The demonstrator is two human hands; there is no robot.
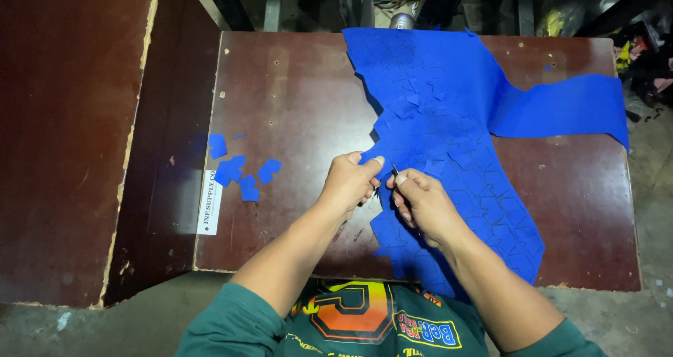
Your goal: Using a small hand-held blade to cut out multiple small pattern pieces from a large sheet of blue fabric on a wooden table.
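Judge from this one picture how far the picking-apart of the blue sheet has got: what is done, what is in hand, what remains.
Done: a few small blue cut pieces lie apart on the brown table. In hand: the left hand pinches the edge of the blue scored sheet, while the right hand holds a thin dark tool there. Left: nearly the whole sheet, its cut shapes unremoved.

A table (294,118) stands in front of the person, and a sheet of cloth (449,118) lies on its right half, running from the far edge to the near edge, with a strip reaching out to the right. A few small cut pieces (238,167) lie on the table's left part, well apart from the sheet. Both hands, left hand (348,182) and right hand (423,206), meet at the sheet's left edge. A second table (70,132) stands to the left.
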